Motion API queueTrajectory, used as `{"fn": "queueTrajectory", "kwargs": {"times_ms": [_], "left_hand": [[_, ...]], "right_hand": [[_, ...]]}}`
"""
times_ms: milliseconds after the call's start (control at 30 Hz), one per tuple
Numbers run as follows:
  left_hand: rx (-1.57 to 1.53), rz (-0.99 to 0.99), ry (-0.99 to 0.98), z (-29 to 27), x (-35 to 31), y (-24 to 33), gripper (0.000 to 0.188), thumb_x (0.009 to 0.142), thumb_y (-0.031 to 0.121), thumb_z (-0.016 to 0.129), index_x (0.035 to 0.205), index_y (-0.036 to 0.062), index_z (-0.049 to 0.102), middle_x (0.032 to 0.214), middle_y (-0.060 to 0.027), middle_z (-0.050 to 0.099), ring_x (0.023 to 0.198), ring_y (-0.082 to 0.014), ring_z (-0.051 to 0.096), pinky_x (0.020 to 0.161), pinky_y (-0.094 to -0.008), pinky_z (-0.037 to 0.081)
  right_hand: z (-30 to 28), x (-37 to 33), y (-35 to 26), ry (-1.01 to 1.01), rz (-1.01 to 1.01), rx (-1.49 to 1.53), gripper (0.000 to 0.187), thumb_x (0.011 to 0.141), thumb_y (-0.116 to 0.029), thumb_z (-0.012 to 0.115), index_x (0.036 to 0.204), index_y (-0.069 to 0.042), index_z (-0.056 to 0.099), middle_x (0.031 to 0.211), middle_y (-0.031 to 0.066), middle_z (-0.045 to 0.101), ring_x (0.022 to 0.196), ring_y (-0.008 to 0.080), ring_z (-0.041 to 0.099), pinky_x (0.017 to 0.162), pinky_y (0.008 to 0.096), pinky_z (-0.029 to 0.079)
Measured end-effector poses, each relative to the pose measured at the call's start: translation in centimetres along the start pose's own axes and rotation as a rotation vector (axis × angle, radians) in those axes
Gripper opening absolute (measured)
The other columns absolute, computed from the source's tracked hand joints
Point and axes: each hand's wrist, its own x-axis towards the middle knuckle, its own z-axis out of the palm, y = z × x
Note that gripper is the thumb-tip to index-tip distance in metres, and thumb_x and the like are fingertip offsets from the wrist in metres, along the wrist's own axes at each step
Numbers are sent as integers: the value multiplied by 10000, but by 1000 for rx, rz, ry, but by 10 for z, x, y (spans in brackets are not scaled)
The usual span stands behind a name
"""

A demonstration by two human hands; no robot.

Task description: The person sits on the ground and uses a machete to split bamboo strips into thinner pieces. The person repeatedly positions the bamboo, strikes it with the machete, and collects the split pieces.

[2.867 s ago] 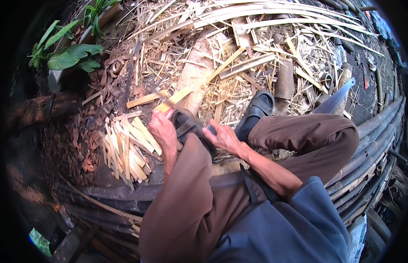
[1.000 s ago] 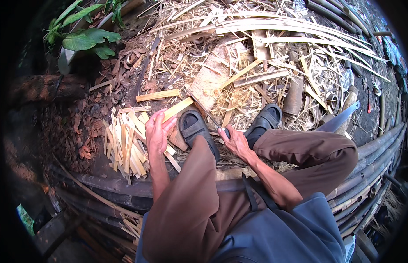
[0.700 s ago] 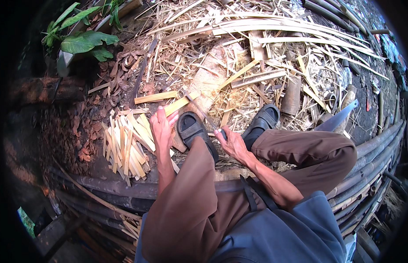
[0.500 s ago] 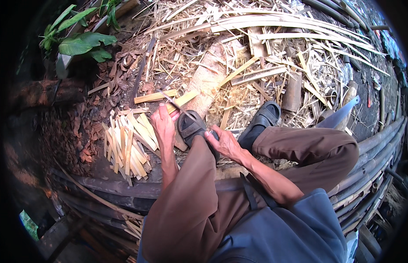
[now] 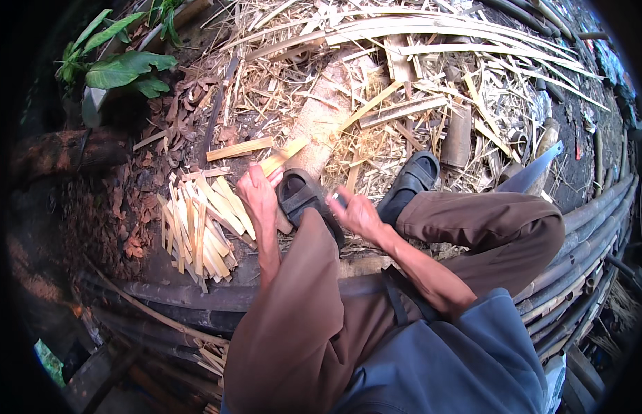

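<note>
Left hand (image 5: 257, 191): gripping strip (image 5: 285, 157) by one end, the other seemingly left free near edge of slab (image 5: 315, 127). Right hand (image 5: 360, 215): closed round handle (image 5: 339, 200).

Strip (image 5: 282, 156) in left hand (image 5: 259, 194): plain pale yellow. Handle (image 5: 340, 200) in right hand (image 5: 361, 217): dark, partly hidden. Stick pile (image 5: 200, 231), left: mixed cream and yellow. Trousers (image 5: 286, 310): solid brown. Shirt (image 5: 445, 359), near: plain slate blue. Sandals (image 5: 304, 196): charcoal. Long strips (image 5: 417, 26), far: whitish cream. Saw blade (image 5: 533, 170), right: silvery blue. Poles (image 5: 588, 212), right: mottled grey-brown. Plant (image 5: 121, 70), far left: bright green. Fallen leaves (image 5: 133, 245), left: reddish brown, patchy. Slab (image 5: 321, 127), far: pinkish tan.
</note>
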Motion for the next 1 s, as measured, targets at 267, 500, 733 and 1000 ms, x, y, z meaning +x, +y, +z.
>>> {"fn": "queueTrajectory", "kwargs": {"times_ms": [267,500,733,1000], "left_hand": [[71,5,-23,-6,8,-3,504,1027,255,359,1153,-197,542,1028,-277,655,890,-344,707,777,-350,609],[76,-2,-39,-1,4,2,461,1032,225,366,1160,-176,553,1036,-262,659,880,-327,711,764,-339,606],[-32,-54,-33,-18,8,5,480,1038,252,375,1168,-179,542,1053,-262,661,902,-314,709,800,-341,601],[-289,104,294,-120,-16,-52,477,1047,303,434,1217,-132,531,1210,-246,585,1062,-334,643,966,-405,544]], "right_hand": [[13,26,51,51,52,14,435,968,-449,527,1023,-22,588,654,309,579,667,487,609,626,532,466],[6,18,33,27,53,-100,434,969,-452,523,1034,-23,542,713,321,606,737,507,611,662,547,479],[15,21,49,56,145,29,499,973,-460,505,954,28,607,832,330,636,849,488,630,759,524,471],[-7,12,70,103,409,294,502,987,-461,479,1170,-28,653,991,222,692,939,297,663,845,382,489]]}}
